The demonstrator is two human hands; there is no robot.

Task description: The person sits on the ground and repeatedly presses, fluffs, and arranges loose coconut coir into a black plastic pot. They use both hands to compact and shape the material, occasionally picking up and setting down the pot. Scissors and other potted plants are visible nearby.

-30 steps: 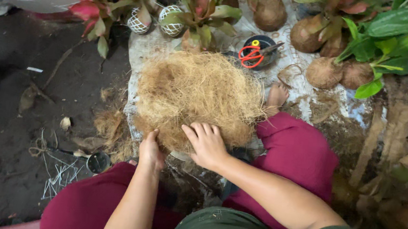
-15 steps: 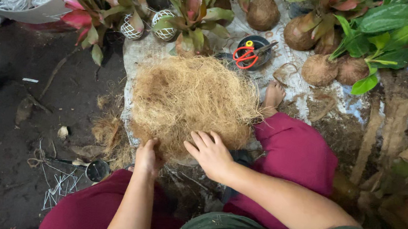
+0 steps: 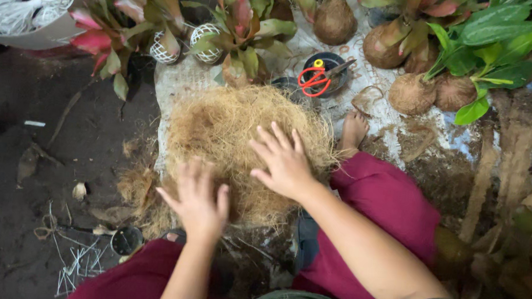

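Brown coconut fibre pile (image 3: 229, 134) sits on the mat (image 3: 177, 81) before my knees. My right hand (image 3: 284, 163) lies flat on it, fingers spread; left hand (image 3: 197, 201) spread wide at its near edge. Orange scissors (image 3: 314, 78) beyond.

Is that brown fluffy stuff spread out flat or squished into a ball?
Spread out. The coconut fibre lies as a wide, loose mat on the ground, with the left hand and right hand open-fingered on top.

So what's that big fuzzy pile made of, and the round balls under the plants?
The fuzzy pile under both hands looks like coconut fibre: dry, tan, wiry strands, matte. The round balls under the plants look wrapped in the same brown, hairy fibre, though they could be husk shells.
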